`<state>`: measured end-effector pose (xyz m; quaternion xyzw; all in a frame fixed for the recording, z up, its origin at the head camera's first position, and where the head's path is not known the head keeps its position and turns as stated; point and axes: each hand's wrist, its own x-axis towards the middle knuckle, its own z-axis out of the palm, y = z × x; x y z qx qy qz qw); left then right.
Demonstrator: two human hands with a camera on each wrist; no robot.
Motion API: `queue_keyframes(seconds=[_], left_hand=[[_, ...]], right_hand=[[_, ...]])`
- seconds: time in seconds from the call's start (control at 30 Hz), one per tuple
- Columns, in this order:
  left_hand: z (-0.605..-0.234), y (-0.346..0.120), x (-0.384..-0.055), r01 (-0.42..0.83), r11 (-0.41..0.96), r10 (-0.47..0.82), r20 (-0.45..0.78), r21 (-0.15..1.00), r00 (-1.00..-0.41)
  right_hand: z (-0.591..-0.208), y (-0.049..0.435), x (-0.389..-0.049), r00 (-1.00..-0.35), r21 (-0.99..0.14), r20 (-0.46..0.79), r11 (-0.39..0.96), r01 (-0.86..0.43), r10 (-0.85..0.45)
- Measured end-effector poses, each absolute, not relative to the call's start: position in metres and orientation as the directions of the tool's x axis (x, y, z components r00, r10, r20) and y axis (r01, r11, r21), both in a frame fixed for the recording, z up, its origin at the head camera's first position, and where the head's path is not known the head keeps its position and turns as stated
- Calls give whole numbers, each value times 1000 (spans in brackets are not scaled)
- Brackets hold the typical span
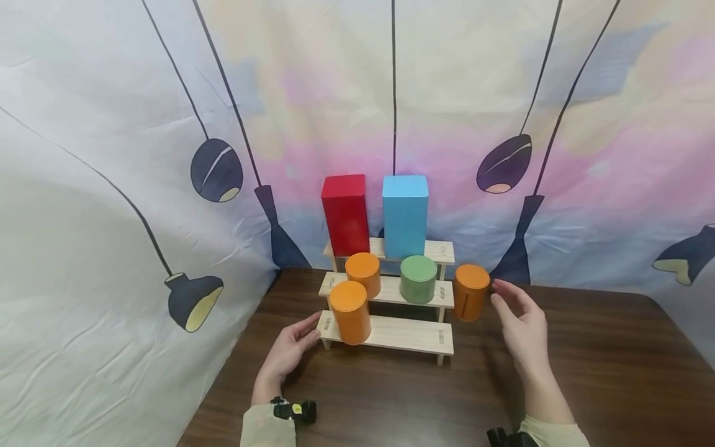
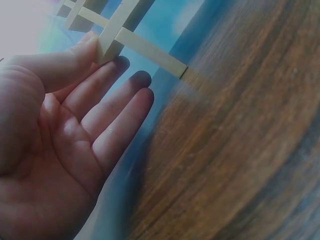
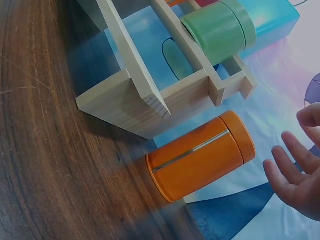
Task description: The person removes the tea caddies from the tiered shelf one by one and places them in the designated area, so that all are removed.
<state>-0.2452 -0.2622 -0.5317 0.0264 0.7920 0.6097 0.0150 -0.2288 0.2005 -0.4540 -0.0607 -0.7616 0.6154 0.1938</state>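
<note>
A three-step wooden shelf (image 1: pixel 408 332) stands on the table. My left hand (image 1: pixel 287 352) pinches the left end of its lowest plank between thumb and forefinger; the other fingers are extended in the left wrist view. My right hand (image 1: pixel 524 326) is beside an orange canister (image 1: pixel 470 293) on the table right of the shelf, its fingers loosely bent and apart from the canister in the right wrist view. One orange canister (image 1: pixel 350 313) stands on the lowest step. Another orange canister (image 1: pixel 363 273) and a green canister (image 1: pixel 418 280) stand on the middle step.
A red box (image 1: pixel 346 217) and a light blue box (image 1: pixel 404 217) stand upright on the top step. Behind the dark wooden table (image 1: pixel 380 397) hangs a pastel cloth backdrop (image 1: pixel 447 81) printed with hanging lamps. More of this cloth runs along the left side.
</note>
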Motion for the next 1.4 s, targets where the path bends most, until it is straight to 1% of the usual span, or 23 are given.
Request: queue_keyframes(seconds=[0.1, 0.27, 0.5, 0.67, 0.77, 0.9, 1.0, 1.13, 1.27, 1.4], left_hand=[[-531, -261, -247, 31, 256, 64, 15, 966, -998], [-529, -260, -247, 22, 271, 54, 7, 962, -999], [-531, -262, -242, -4, 272, 46, -17, 962, -999], [-533, -263, -242, -10, 261, 37, -21, 965, -999], [-532, -263, -243, -11, 268, 31, -21, 963, -999], [-530, -261, -245, -2, 275, 38, -13, 962, -999], [-528, -260, -245, 4, 286, 39, -8, 958, -999], [-524, -259, -244, -4, 316, 29, -14, 949, -999], [-520, -258, -243, -19, 327, 16, -26, 945, -1000], [-519, -259, -243, -22, 322, 16, -28, 946, -999]], right_hand=[[-453, 198, -230, -913, -951, 253, 256, -174, 319], [-453, 192, -229, -894, -916, 331, 329, -228, 302], [-454, 175, -223, -885, -884, 373, 397, -247, 280], [-456, 160, -223, -840, -812, 480, 491, -317, 252], [-456, 150, -223, -808, -773, 544, 509, -379, 226], [-457, 136, -221, -778, -742, 601, 492, -456, 185], [-457, 124, -218, -779, -741, 610, 452, -497, 144], [-460, 104, -215, -815, -768, 574, 392, -506, 73], [-462, 81, -215, -864, -823, 503, 301, -482, -5], [-462, 60, -217, -893, -869, 448, 209, -448, -52]])
